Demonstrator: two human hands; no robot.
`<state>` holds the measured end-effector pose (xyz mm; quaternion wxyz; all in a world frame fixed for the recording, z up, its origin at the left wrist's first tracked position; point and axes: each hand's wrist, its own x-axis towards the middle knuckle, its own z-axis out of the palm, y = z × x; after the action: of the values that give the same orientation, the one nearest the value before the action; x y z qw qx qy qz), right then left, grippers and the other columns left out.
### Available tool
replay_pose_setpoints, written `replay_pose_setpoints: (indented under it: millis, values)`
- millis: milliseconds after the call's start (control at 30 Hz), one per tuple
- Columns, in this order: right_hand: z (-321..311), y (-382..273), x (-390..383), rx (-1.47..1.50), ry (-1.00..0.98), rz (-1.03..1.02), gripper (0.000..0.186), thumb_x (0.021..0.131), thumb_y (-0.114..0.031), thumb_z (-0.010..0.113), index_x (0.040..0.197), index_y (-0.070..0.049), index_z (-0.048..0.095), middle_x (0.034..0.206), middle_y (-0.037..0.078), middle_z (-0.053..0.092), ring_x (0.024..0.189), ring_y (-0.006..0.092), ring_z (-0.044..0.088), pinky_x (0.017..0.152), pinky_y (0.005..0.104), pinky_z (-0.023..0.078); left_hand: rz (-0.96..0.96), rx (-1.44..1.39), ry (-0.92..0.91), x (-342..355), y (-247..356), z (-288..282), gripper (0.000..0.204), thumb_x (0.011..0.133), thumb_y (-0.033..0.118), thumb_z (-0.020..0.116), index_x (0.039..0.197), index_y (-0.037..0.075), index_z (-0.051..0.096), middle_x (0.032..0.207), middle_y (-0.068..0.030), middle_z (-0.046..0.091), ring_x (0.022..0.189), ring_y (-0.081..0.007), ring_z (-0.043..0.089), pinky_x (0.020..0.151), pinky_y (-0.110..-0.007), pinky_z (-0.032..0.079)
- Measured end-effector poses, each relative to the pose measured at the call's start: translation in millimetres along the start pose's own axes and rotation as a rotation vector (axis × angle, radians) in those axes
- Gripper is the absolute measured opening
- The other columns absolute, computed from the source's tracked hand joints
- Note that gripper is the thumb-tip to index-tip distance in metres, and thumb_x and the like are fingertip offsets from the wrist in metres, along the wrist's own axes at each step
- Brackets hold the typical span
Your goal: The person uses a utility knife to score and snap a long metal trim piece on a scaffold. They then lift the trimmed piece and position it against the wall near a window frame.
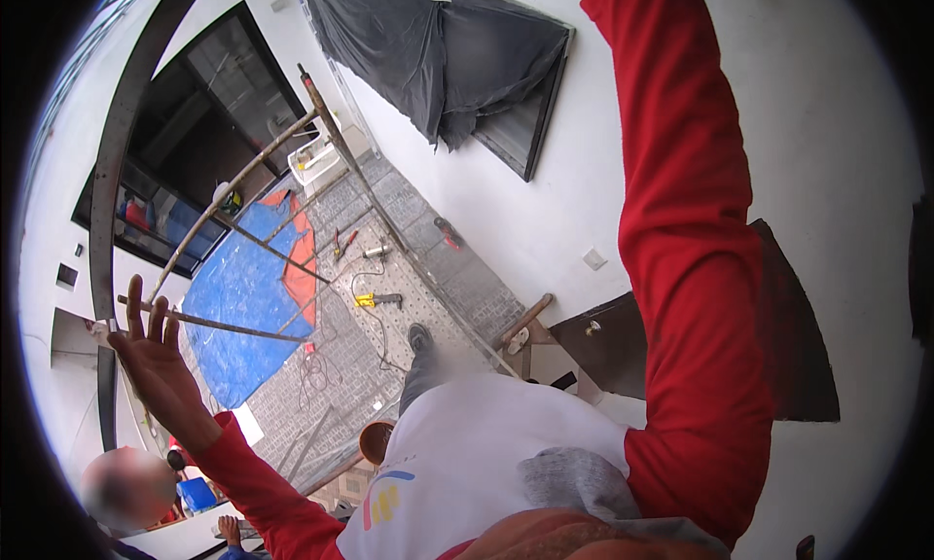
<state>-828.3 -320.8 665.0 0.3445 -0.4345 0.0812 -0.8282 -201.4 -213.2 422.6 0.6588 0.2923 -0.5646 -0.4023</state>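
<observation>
My left hand [163, 377] is raised at the left with its fingers spread. Its thumb side is next to a long dark metal bar [107, 190], which bends through the fisheye view. A small whitish piece [100, 333] shows by the thumb on the bar; whether I touch it is unclear. My right arm [686, 200], in a red sleeve, reaches up past the top edge, so the right hand is out of view. Below me, a perforated platform [365, 283] carries a yellow and grey tool [377, 299], a metallic power tool [375, 252] and red-handled pliers [343, 243].
A rusty scaffold frame [336, 137] rises ahead. Blue tarp [233, 297] and orange tarp [302, 258] cover paving below. Black plastic [409, 49] drapes a window on the white wall. Another person's hand [230, 531] shows at lower left. A cable [381, 336] trails off the platform.
</observation>
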Motion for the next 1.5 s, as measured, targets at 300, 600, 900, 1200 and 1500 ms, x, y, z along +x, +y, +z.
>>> replay_pose_setpoints:
  millis: [300,600,900,1200,1500]
  values:
    - [-32,-16,22,0.021,0.038,-0.031,0.010,0.095,0.003,0.057,0.087,0.005,0.063,0.090,0.015,0.063,0.085,0.0242,0.064,0.076,0.0344,0.065,0.025,0.003,-0.051,-56,10,118,0.077,0.096,0.054,0.065,0.151,0.006,0.042,0.144,-0.0139,0.055,0.109,-0.0204,0.067,0.081,-0.027,0.058]
    - [-3,-26,41,0.136,-0.007,-0.075,0.013,0.097,0.004,0.053,0.086,0.004,0.060,0.089,0.015,0.062,0.082,0.0250,0.063,0.081,0.0389,0.066,1.341,1.749,0.036,84,145,180,0.060,0.094,0.027,0.073,0.149,0.026,0.049,0.134,-0.0062,0.058,0.121,-0.0253,0.059,0.098,-0.044,0.053]
    - [3,-26,51,0.035,-0.098,-0.053,0.010,0.094,0.006,0.048,0.095,0.003,0.057,0.094,0.014,0.062,0.087,0.0262,0.065,0.080,0.0395,0.066,1.506,1.746,-0.061,135,172,174,0.054,0.096,0.010,0.068,0.144,0.030,0.055,0.133,-0.0067,0.057,0.109,-0.0217,0.063,0.083,-0.036,0.061]
    - [3,-22,56,-0.010,-0.079,-0.099,0.018,0.092,0.004,0.043,0.104,0.000,0.056,0.101,0.013,0.063,0.091,0.0257,0.065,0.081,0.0433,0.065,1.590,1.891,-0.032,186,205,166,0.035,0.101,0.017,0.063,0.135,0.022,0.064,0.128,-0.0092,0.065,0.113,-0.0261,0.067,0.087,-0.036,0.060]
    - [-30,-22,53,-0.090,-0.197,0.039,0.021,0.104,-0.025,0.055,0.106,-0.005,0.062,0.097,0.010,0.066,0.083,0.0246,0.068,0.075,0.0412,0.065,1.575,1.872,-0.037,216,213,167,0.030,0.103,0.024,0.062,0.132,0.018,0.067,0.128,-0.0100,0.067,0.114,-0.0270,0.068,0.091,-0.038,0.059]
